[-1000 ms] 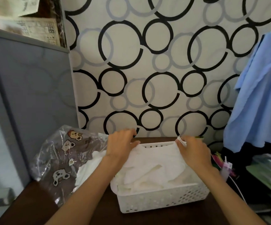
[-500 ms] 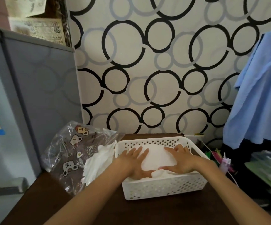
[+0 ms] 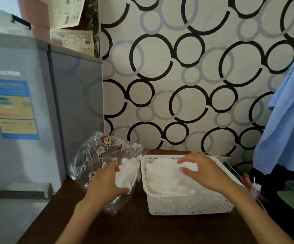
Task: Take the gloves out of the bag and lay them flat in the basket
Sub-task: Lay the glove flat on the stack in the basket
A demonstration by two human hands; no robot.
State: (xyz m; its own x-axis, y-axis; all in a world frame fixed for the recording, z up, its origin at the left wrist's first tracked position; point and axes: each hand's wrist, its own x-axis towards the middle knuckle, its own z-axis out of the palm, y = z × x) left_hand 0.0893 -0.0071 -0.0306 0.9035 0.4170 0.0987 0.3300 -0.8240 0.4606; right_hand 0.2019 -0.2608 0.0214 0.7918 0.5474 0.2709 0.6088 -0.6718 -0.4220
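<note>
Both forearms run off the near edge of the frame. The left hand (image 3: 105, 184) covers part of the white gloves (image 3: 127, 170) at the mouth of the bag (image 3: 97, 155); how many gloves lie there cannot be told. The bag's clear film is crumpled and glary, so its far contents are unreadable. The right hand (image 3: 202, 170) hides the far right part of the glove stack in the basket (image 3: 186, 205); layers are not countable. The fridge (image 3: 28, 111) at left is cut by the frame edge, its label (image 3: 12, 110) blurred and illegible. The blue cloth (image 3: 286, 124) is cropped at right. Small items (image 3: 248, 180) right of the basket are too dark to identify.
</note>
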